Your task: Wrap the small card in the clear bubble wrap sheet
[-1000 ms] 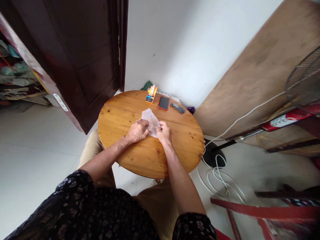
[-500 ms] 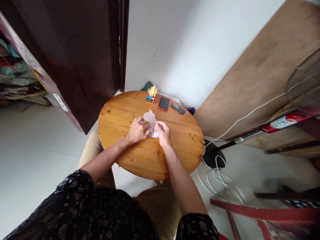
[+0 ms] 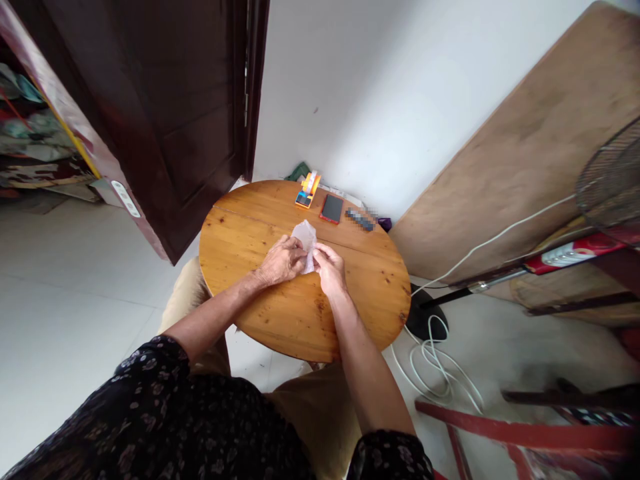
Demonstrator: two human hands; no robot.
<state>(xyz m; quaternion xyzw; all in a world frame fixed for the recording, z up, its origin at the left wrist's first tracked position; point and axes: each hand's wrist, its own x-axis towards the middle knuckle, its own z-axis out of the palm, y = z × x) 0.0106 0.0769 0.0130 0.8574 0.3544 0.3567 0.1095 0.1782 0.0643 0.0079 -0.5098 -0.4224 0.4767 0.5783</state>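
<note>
A whitish, see-through plastic bag (image 3: 305,233) lies over the middle of the round wooden table (image 3: 250,223), narrow and partly folded. My left hand (image 3: 283,260) is closed at the bag's left side, its fingertips on the plastic. On the other side, my right hand (image 3: 330,268) pinches the bag's right edge between thumb and fingers. The hands cover the bag's lower part, and whether anything is inside cannot be made out.
Along the table's far edge are an orange tape dispenser (image 3: 309,189), a phone (image 3: 332,209) in a red case and a blurred dark object (image 3: 361,219). A fan base (image 3: 427,313) and a coiled white cable (image 3: 437,363) lie right of the table. A dark door (image 3: 185,133) stands left.
The bag looks narrower now, its right part drawn in between my hands. Both hands keep hold of it. The whole view has shifted slightly.
</note>
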